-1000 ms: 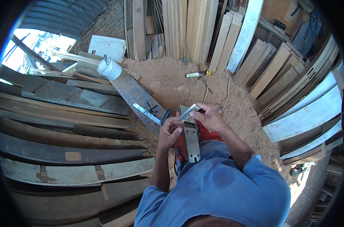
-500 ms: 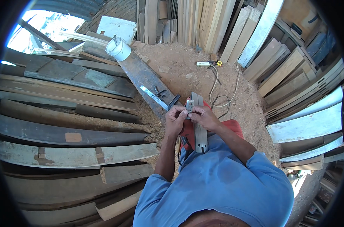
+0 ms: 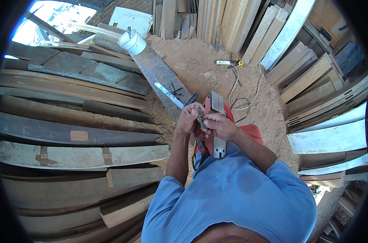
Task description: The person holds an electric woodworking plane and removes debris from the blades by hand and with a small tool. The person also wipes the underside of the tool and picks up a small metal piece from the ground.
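Note:
My left hand and my right hand meet in front of me, fingers closed on a small grey metal piece held between them. Its exact kind is hard to make out. Just behind and below them lies a red power tool with a long flat metal sole facing up, seemingly an upturned electric planer, close against my blue shirt. My right wrist crosses over that sole. Part of the red body is hidden by my hands.
Ahead, a board carries a white bucket, a silver ruler-like strip and small dark tools. A pale cord and a yellow tape measure lie on the shavings-covered floor. Stacked planks fill the left; boards lean right.
The metal piece has turned from showing its flat face to a narrower, tilted side. Both hands remain on it, and my view has shifted slightly.

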Tool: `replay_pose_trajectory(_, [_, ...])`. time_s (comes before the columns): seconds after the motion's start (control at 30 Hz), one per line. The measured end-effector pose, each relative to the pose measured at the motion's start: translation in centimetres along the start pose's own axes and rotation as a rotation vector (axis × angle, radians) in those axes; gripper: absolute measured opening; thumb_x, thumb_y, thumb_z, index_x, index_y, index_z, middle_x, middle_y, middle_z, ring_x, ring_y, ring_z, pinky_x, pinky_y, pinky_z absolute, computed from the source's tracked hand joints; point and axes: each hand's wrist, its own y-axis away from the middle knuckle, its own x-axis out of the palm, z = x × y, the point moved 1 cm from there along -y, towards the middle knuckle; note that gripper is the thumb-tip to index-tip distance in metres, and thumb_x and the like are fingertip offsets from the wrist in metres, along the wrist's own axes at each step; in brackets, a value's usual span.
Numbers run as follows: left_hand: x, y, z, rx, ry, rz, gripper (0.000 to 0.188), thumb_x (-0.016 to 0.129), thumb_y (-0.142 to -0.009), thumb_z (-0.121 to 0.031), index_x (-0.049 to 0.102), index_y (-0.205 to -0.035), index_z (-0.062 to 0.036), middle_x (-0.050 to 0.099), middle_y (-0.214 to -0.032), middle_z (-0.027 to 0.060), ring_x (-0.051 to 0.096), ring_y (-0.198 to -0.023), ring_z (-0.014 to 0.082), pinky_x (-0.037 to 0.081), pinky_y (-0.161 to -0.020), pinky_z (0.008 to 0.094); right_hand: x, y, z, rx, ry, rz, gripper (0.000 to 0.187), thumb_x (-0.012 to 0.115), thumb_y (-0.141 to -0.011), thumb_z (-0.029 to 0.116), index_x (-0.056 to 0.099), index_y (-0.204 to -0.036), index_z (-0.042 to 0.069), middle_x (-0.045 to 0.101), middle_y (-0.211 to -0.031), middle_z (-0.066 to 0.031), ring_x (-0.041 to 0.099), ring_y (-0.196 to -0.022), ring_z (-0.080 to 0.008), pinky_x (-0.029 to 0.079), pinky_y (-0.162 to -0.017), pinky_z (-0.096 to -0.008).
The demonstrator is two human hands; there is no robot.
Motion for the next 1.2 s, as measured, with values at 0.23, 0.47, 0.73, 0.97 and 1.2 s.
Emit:
replay_pose_trajectory(0.23, [0.5, 0.0, -0.4, 0.003, 0.047, -0.018, 0.050, 0.083, -0.086, -0.047, 0.065, -0.104, -0.0032, 0.071, -0.084, 0.0030, 0.069, -0.070, 0.0108, 0.055, -0.063, 0.0249, -0.2, 0.1, 0.2, 0.061, -0.241, 0.066, 0.015, 0.059, -0.107, 0.021, 0.059, -0.107, 0.006, 0.061, -0.087, -0.0015, 0.062, -0.076, -0.0103, 0.059, -0.073, -0.0323])
replay_pose_trajectory(0.47, [-0.1, -0.1, 0.1, 0.023, 0.045, -0.016, 0.045, 0.081, -0.090, -0.041, 0.065, -0.106, -0.0020, 0.069, -0.078, 0.0023, 0.067, -0.069, 0.0099, 0.054, -0.064, 0.0235, -0.3, 0.1, 0.4, 0.066, -0.336, 0.109, 0.018, 0.057, -0.108, 0.023, 0.059, -0.114, 0.006, 0.057, -0.086, -0.0008, 0.059, -0.076, -0.0112, 0.058, -0.075, -0.0357])
replay_pose_trajectory(0.73, [0.7, -0.1, 0.1, 0.122, 0.054, -0.076, 0.025, 0.069, -0.101, -0.027, 0.056, -0.089, -0.0087, 0.061, -0.069, -0.0005, 0.055, -0.055, 0.0070, 0.046, -0.054, 0.0221, -0.2, 0.8, 1.9, 0.119, -0.145, -0.034, 0.025, 0.060, -0.106, 0.029, 0.067, -0.107, 0.006, 0.069, -0.091, -0.0021, 0.062, -0.073, -0.0095, 0.058, -0.072, -0.0342])
replay_pose_trajectory(0.97, [1.7, -0.2, -0.3, 0.123, -0.145, -0.113, 0.024, 0.065, -0.102, -0.016, 0.053, -0.081, -0.0116, 0.057, -0.068, -0.0023, 0.046, -0.050, 0.0020, 0.038, -0.049, 0.0187, -0.6, 1.0, 3.1, 0.027, 0.506, -0.144, 0.035, 0.062, -0.105, 0.040, 0.070, -0.097, 0.007, 0.074, -0.086, -0.0040, 0.060, -0.066, -0.0070, 0.051, -0.063, -0.0245])
replay_pose_trajectory(1.2, [1.2, 0.1, 0.0, 0.130, -0.095, -0.158, 0.024, 0.065, -0.102, -0.015, 0.053, -0.081, -0.0110, 0.057, -0.067, -0.0029, 0.047, -0.051, 0.0014, 0.037, -0.049, 0.0178, -1.1, 1.4, 3.4, 0.086, 0.365, -0.253, 0.034, 0.055, -0.108, 0.037, 0.070, -0.102, 0.007, 0.076, -0.089, -0.0064, 0.059, -0.061, -0.0057, 0.051, -0.061, -0.0247])
